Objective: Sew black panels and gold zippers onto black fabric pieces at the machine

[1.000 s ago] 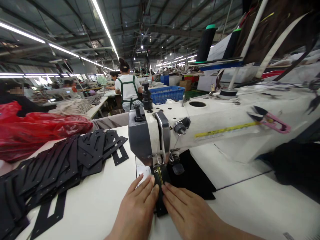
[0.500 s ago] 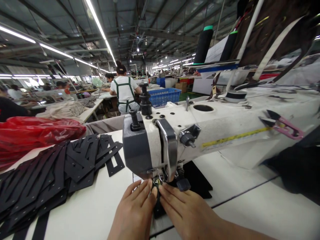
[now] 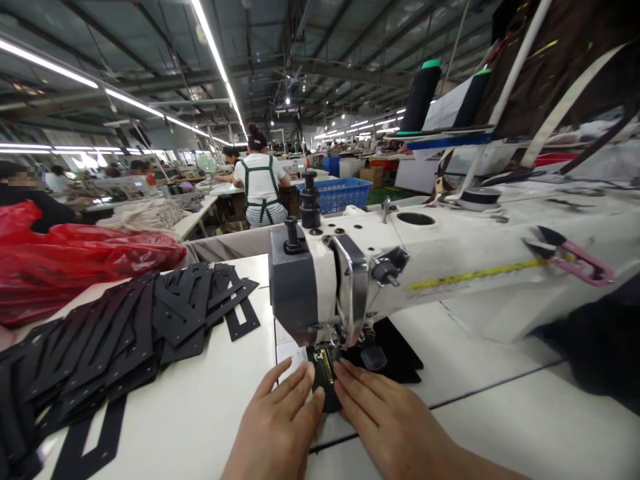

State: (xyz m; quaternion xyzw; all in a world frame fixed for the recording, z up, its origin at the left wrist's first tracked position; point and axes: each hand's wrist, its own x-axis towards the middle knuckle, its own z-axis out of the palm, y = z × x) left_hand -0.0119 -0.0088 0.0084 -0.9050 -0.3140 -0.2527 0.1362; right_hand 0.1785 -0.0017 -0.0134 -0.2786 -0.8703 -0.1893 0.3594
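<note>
A small black piece with a gold-toothed zipper [image 3: 327,367] lies beneath the needle area of a white and grey sewing machine [image 3: 293,287]. My left hand [image 3: 280,420] rests at its left edge, fingers stretched forward and the thumb on the near part. From the right, my right hand [image 3: 385,417] lies flat with straight fingers touching the other edge. Both hands press the piece down on the white table and neither is wrapped round it. Flat black pieces [image 3: 400,350] sit under the machine arm, behind my right hand. The needle tip cannot be made out.
Black cut-out pieces [image 3: 140,320] spread in an overlapping pile on the left, near a red plastic bag [image 3: 90,260]. Pink-handled snips [image 3: 575,257] lie against the machine arm. Thread cones [image 3: 421,100] stand at the back right. Beyond are a blue crate [image 3: 345,195] and a seated person [image 3: 260,180].
My hands have come slightly nearer and a little apart, uncovering more of the black piece and its gold zipper. The camera view has shifted, so the surroundings sit farther right.
</note>
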